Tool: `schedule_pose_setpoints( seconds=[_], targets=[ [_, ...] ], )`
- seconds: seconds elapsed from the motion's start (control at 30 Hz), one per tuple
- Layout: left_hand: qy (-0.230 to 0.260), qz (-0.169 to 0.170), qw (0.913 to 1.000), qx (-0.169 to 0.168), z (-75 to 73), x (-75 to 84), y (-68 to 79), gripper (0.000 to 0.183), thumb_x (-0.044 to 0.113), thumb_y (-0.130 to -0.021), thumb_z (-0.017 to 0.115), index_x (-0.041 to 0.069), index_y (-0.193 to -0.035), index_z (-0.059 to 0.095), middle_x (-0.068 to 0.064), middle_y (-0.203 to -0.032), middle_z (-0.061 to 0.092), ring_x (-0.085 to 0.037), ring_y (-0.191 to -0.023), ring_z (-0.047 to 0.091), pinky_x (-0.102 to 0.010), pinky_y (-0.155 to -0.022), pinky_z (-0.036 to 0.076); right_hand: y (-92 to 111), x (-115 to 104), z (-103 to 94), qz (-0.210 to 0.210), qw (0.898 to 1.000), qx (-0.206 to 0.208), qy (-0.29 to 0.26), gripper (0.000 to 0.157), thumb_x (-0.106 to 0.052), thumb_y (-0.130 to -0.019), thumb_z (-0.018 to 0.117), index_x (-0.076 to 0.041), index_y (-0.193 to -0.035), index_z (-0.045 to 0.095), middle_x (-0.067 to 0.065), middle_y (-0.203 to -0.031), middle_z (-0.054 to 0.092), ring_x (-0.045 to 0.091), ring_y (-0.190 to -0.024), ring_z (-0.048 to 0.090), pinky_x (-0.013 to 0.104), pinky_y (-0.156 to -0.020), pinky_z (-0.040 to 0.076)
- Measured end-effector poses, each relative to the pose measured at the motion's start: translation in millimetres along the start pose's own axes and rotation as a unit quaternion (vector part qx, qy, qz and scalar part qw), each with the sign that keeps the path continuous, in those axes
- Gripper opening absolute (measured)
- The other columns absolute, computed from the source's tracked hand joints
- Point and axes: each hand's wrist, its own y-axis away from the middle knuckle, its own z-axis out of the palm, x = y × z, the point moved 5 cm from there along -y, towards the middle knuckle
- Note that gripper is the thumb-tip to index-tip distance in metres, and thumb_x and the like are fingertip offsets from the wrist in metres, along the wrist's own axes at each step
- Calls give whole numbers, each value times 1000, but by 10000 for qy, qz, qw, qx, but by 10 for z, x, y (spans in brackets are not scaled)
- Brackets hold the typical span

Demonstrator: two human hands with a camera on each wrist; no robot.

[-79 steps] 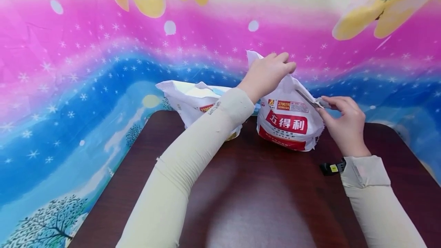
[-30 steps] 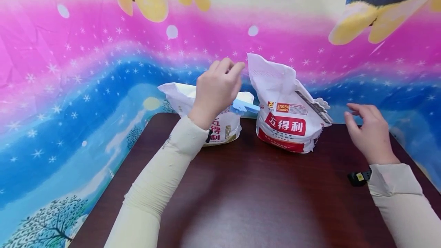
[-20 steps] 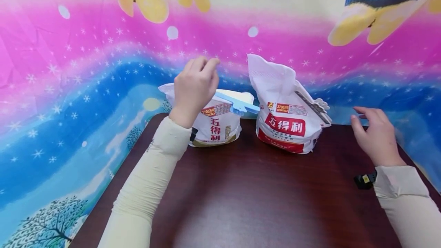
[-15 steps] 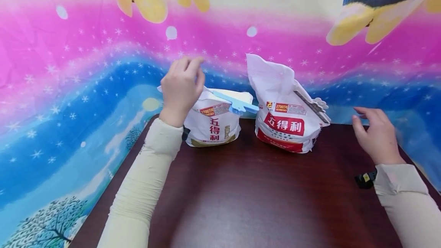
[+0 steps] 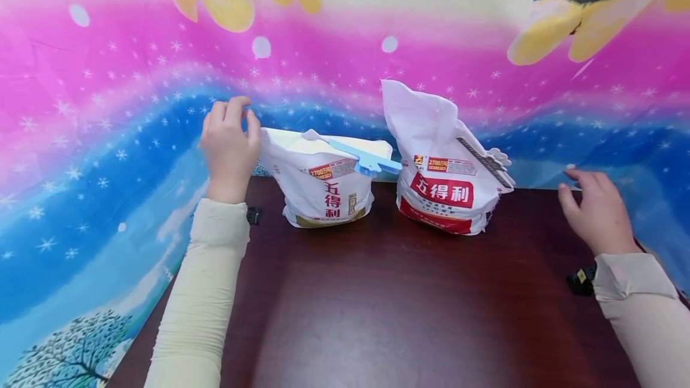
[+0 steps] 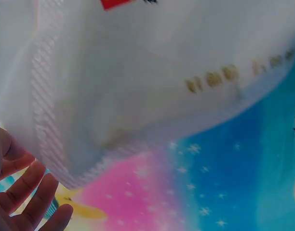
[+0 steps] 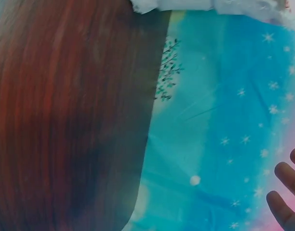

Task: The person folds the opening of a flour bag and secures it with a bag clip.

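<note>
Two white flour bags stand side by side at the back of the table. The left flour bag [image 5: 329, 190] has a gold base band, and a blue bag clip [image 5: 361, 157] lies slantwise on its folded top. The right flour bag [image 5: 436, 178] has red bands; a white bag clip [image 5: 493, 163] with a flower-shaped handle sits along its right shoulder. My left hand [image 5: 230, 151] is beside the left bag's upper left corner, its loose fingers [image 6: 39, 197] apart and gripping nothing. Off to the right of the right bag, my right hand [image 5: 601, 211] hovers with relaxed fingers [image 7: 287, 178], holding nothing.
The dark brown tabletop [image 5: 399, 304] extends in front of the bags. A printed cloth backdrop [image 5: 135, 106] in pink and blue hangs close behind and beside the table. Small black devices [image 5: 581, 280] are strapped at the wrists.
The right hand let go of the white clip and drew away right. My left hand left the right bag's top and travelled left, past the left bag. Both bags stayed in place.
</note>
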Motion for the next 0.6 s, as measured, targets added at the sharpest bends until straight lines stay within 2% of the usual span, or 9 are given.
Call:
schedule_pose_setpoints(
  seconds=[0.1,0.23,0.4,0.6],
  targets=[
    [-72,-277,9995,-126,13,-151,65,27,18,-103,53,2,-118,69,-22,-103,64,-40,-91,59,-55,-73,52,-6,82,33,58,9997,-202,83,51,-20,-107,46,7,-150,39,41,-142,37,61,-125,35,76,-98,29],
    [-146,-438,9986,-259,59,-295,138,31,22,-105,48,3,-120,67,-22,-103,63,-40,-89,58,-56,-68,51,-6,184,58,-22,9995,-265,191,51,-18,-106,48,8,-149,38,43,-143,35,63,-127,32,76,-103,25],
    [-29,-544,9980,-311,123,-419,191,39,30,-108,43,2,-123,65,-22,-103,63,-38,-87,58,-54,-71,50,-11,263,104,-74,9989,-337,314,51,-17,-105,49,9,-147,39,43,-143,34,64,-124,32,77,-102,25],
    [215,-816,9957,-392,208,-580,285,45,35,-110,36,0,-126,61,-23,-107,63,-40,-96,58,-56,-81,48,-9,358,179,-33,9974,-504,514,50,-18,-105,51,8,-147,39,42,-143,31,64,-121,31,79,-96,26]
  ],
)
